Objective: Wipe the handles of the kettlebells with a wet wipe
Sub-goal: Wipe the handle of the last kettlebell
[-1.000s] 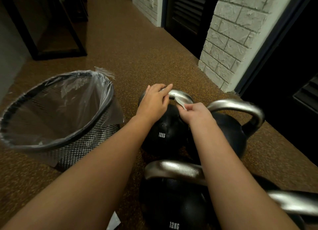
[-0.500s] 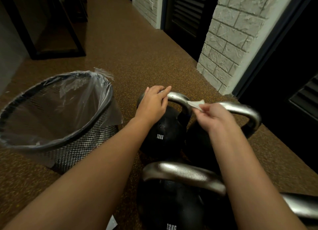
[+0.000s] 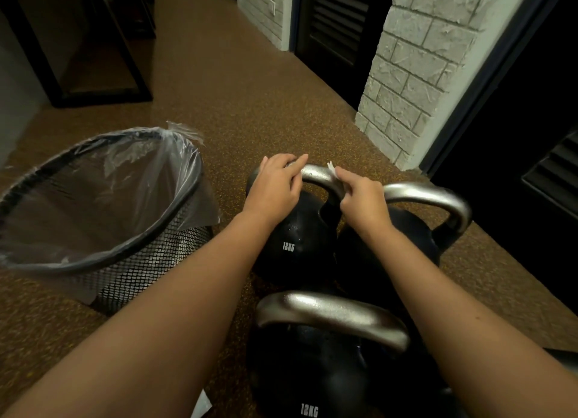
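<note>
Three black 12 kg kettlebells with silver handles stand together on the floor. My left hand (image 3: 275, 184) grips the left part of the far-left kettlebell's handle (image 3: 316, 173). My right hand (image 3: 359, 194) pinches a white wet wipe (image 3: 332, 168) against the right bend of that same handle. A second kettlebell (image 3: 416, 242) stands to the right, its handle (image 3: 428, 194) behind my right hand. The nearest kettlebell (image 3: 312, 374) sits between my forearms with its handle (image 3: 331, 314) bare.
A black mesh waste bin (image 3: 150, 261) lined with a clear plastic bag stands at the left. A white brick pillar (image 3: 413, 73) and dark louvred doors are at the right. A black metal frame (image 3: 103, 95) stands far left. A white scrap (image 3: 201, 406) lies by my left forearm.
My right hand moved away to the second kettlebell's handle with the wipe, then came back to the right bend of the far-left handle. My left hand stayed on that handle.
</note>
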### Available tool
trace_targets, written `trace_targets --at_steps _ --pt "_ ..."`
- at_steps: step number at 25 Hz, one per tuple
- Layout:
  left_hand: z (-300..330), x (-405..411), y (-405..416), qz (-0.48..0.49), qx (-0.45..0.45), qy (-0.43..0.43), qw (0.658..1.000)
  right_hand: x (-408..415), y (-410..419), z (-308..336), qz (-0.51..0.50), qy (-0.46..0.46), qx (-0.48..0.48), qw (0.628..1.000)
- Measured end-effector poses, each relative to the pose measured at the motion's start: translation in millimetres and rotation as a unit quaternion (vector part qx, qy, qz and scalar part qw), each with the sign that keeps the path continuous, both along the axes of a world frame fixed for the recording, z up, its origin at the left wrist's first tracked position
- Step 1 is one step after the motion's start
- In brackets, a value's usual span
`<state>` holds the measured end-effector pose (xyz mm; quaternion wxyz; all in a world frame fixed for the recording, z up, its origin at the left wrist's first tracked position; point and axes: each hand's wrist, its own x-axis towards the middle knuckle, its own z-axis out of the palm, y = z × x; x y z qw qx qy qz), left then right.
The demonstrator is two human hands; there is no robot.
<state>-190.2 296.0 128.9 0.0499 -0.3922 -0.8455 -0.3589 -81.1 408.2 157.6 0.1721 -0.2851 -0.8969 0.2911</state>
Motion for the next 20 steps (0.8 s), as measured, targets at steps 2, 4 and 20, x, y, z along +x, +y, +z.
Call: trace_targets --at_steps 2,4,20 --pt "0 0 0 0.000 0.004 -0.001 1.000 -2 6 -1 -0.007 -0.027 0.007 1.000" --pt "0 0 0 0.001 0.006 -0.001 1.000 -8 10 2 -0.011 -0.062 0.008 0.998" --pt "-3 -2 3 0.004 -0.002 0.012 1.000 4 -15 -16 0.078 -0.125 0.198 0.969"
